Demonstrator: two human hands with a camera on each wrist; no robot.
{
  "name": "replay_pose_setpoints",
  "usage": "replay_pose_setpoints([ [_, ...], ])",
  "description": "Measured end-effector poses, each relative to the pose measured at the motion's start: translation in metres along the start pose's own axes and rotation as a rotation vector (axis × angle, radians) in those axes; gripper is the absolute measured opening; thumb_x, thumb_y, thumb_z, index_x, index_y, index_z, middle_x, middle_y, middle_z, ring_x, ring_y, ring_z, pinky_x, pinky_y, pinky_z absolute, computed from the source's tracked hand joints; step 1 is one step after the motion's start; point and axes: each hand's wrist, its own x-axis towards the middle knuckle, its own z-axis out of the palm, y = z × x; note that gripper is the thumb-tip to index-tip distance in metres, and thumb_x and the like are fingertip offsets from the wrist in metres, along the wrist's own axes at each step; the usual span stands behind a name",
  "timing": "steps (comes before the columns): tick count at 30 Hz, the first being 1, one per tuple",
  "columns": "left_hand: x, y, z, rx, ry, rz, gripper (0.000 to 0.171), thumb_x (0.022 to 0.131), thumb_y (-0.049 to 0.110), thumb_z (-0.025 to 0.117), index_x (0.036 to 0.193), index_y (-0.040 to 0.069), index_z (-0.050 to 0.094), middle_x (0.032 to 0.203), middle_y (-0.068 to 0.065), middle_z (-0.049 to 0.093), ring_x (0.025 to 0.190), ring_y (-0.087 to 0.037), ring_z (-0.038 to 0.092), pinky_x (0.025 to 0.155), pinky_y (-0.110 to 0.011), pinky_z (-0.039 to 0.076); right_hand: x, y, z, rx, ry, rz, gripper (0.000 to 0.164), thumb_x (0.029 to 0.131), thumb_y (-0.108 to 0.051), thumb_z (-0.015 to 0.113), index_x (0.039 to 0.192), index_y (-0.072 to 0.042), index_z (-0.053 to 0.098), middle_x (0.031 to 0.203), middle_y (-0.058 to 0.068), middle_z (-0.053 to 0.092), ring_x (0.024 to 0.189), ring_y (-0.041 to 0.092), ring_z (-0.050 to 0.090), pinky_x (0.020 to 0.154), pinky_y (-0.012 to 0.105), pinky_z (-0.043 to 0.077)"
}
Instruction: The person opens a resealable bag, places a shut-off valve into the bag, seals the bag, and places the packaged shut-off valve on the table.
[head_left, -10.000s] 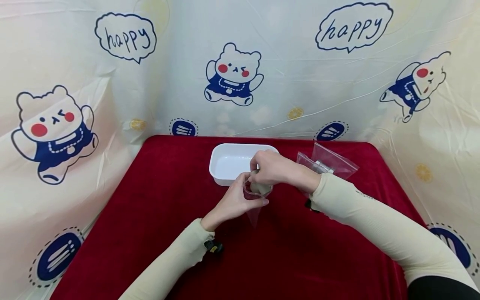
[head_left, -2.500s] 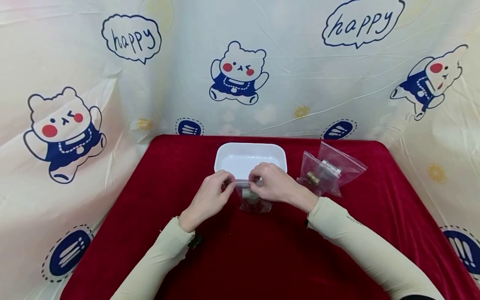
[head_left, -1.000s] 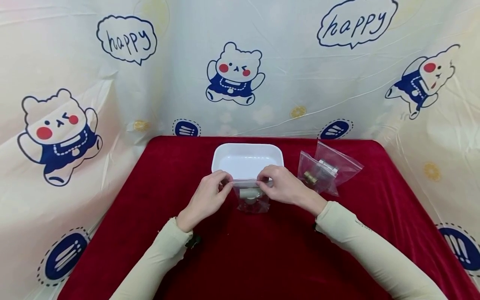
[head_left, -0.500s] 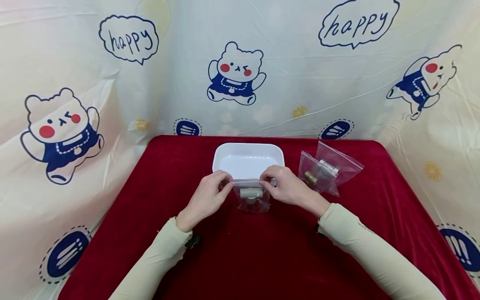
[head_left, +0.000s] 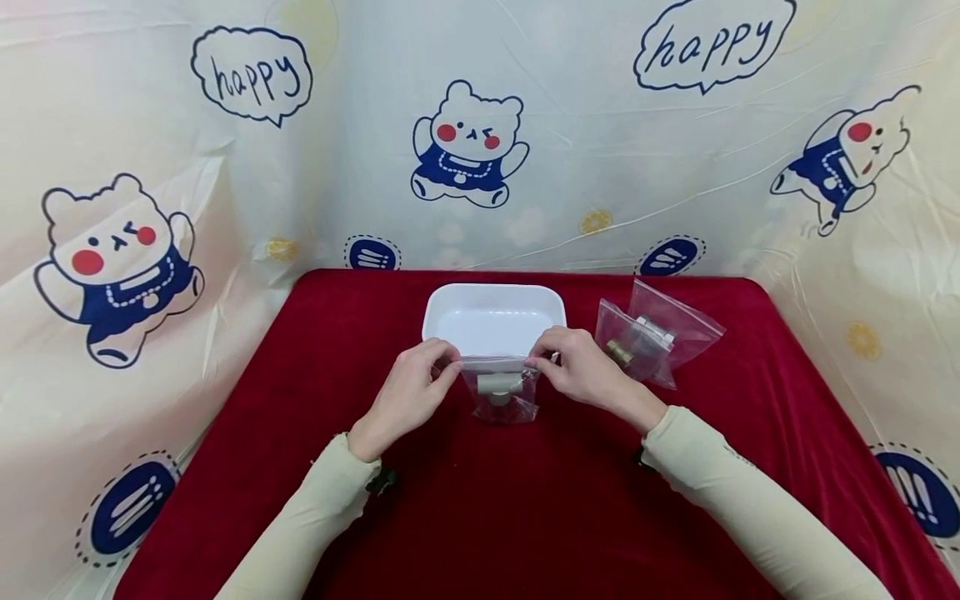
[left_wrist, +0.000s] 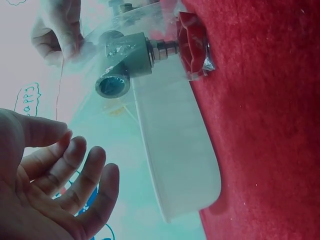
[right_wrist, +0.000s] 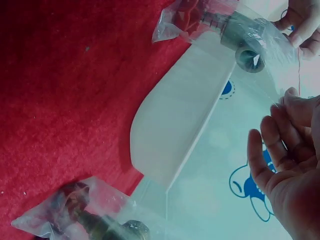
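Note:
In the head view a clear zip bag [head_left: 517,412] hangs upright in front of the white tray. Inside it is a grey pipe valve [left_wrist: 131,56] with a red handwheel [left_wrist: 192,44], seen closely in the left wrist view. My left hand [head_left: 408,387] pinches the left end of the bag's top strip between thumb and forefinger. At the right end, my right hand [head_left: 585,371] pinches the same strip. The remaining fingers of both hands are loosely bent, as the wrist views show. The handwheel sits at the bag's bottom, close over the red cloth.
Just behind the bag stands the white tray [head_left: 495,321]. Two more clear bags lie to the right: one holds a brass-coloured fitting [head_left: 619,353], the other a silvery metal fitting [head_left: 655,330]. Red cloth [head_left: 480,517] covers the table, with a printed curtain [head_left: 547,108] around it.
Ten seconds ago my right hand was at the mouth of the bag with the grey valve. Since then both hands took the top strip, and my right hand slid rightward along it to its end.

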Motion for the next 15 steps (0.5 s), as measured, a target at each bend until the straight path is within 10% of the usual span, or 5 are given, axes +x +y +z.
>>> replay_pose_setpoints([
  [15, 0.012, 0.005, 0.007, -0.008, -0.085, 0.049, 0.012, 0.100, 0.020, 0.076, 0.110, 0.014, 0.077, 0.104, 0.004, 0.072, 0.089, -0.016, 0.067, 0.081, -0.039, 0.059, 0.000, 0.004, -0.001, 0.034, -0.025, 0.023, 0.010, 0.089, -0.001, 0.084, 0.090, -0.009, 0.079, 0.085, -0.004, 0.073, 0.074, 0.009, 0.062, 0.066, 0.036, 0.057],
])
